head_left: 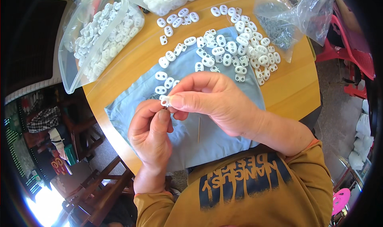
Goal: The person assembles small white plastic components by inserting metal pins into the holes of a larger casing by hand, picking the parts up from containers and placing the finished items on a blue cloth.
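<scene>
At 2 o'clock stands a red plastic chair (346,47); just past 3, white bags (362,141) lie piled, and at 4 sits a round pink plastic object (340,202). Dark wooden furniture (105,201) slants between 7 and 8. A black-and-white checkered cloth (43,119) lies at 9, a dark panel (38,39) at 10.

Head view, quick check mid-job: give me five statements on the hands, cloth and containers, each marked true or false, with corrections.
1. The right hand pinches a small white piece. True.
2. The left hand lies flat, fingers spread. False: the left hand's fingers are bent, close below the white piece.
3. A thin stick lies on the blue cloth. True.
4. The clear bag at upper right holds white pieces. False: its contents are dark grey.
5. Loose white pieces lie partly on the cloth, partly on bare table. True.
</scene>
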`<state>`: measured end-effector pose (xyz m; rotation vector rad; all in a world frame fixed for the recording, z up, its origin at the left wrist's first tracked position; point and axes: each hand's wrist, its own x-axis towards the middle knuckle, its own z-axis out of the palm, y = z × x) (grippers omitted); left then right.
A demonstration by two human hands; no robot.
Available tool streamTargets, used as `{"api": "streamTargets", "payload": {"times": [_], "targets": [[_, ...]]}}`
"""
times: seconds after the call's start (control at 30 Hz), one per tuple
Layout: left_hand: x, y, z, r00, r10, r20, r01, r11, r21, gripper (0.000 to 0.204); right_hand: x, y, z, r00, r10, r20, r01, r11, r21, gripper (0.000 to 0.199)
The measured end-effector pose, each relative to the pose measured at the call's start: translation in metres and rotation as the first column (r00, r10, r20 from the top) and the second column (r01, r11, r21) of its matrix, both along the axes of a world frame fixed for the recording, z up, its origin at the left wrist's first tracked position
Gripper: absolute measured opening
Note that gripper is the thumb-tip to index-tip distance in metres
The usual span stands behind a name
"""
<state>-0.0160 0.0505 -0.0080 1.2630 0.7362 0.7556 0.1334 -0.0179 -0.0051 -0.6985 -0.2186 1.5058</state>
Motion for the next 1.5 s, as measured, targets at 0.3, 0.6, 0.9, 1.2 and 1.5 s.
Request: {"api": "streamTargets", "payload": {"times": [0.3,0.6,0.9,1.2,1.5], "targets": [[-0.0024,0.0028,0.0011,0.999,-0.024,0.022,0.024,1.000,-0.016,0.014,-0.0002,0.0006,0.0029,1.000,0.005,0.003,-0.005,1.000,-0.016,0.014],[-0.0015,0.0017,0.0008,0.996,0.006,0.085,0.003,0.994,-0.107,0.015,-0.0030,0.0005,0.0030,0.999,0.023,0.046,-0.023,1.000,-0.008,0.014],[0.0009,0.0003,0.0032,0.989,0.005,0.147,0.018,0.988,-0.154,0.015,-0.0034,0.0005,0.0028,0.998,-0.005,0.058,0.004,1.000,0.002,0.014],[0.0013,-0.0001,0.0045,0.987,0.002,0.160,0.027,0.983,-0.180,0.014,-0.0027,0.0013,0.0011,0.996,-0.012,0.089,0.011,1.000,0.017,0.014],[0.0029,-0.0007,0.0046,0.991,0.054,0.120,-0.030,0.981,-0.192,0.010,-0.0043,0.0014,-0.0002,0.991,-0.015,0.134,0.011,1.000,0.025,0.012]]}}
